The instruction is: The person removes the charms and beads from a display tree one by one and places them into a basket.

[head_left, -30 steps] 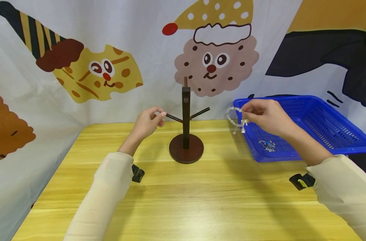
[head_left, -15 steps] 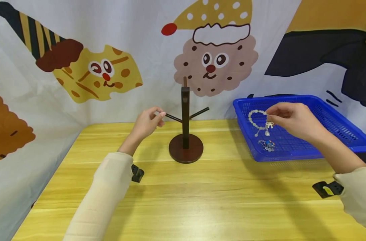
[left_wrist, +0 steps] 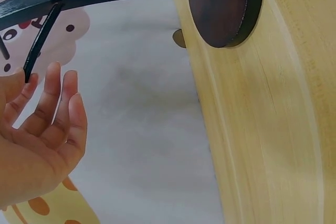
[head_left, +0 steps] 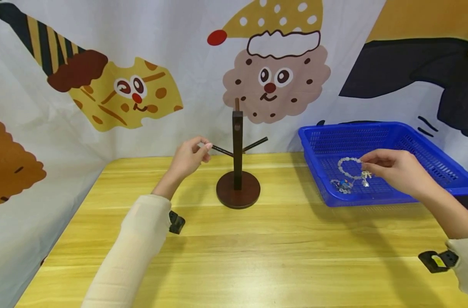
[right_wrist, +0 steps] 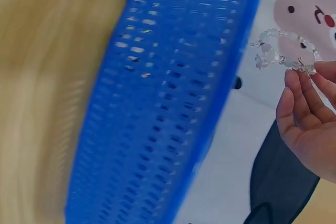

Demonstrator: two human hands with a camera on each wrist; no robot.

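My left hand pinches the tip of a dark peg between thumb and index finger; its other fingers are spread loosely in the left wrist view. The peg belongs to a dark wooden jewelry stand with a round base, upright on the table. Over the blue plastic basket my right hand pinches a clear beaded bracelet with a bow and a flower-like charm. Inside the basket lies a small pile of beaded jewelry, partly blue; its separate pieces are hard to tell apart.
The stand's other pegs stick out to the right and toward the back. A white curtain with cartoon prints hangs behind the wooden table. The basket sits at the table's back right.
My right hand has moved right and down with the bracelet, from beside the basket's left rim to over its inside. The left hand and the stand have stayed put.
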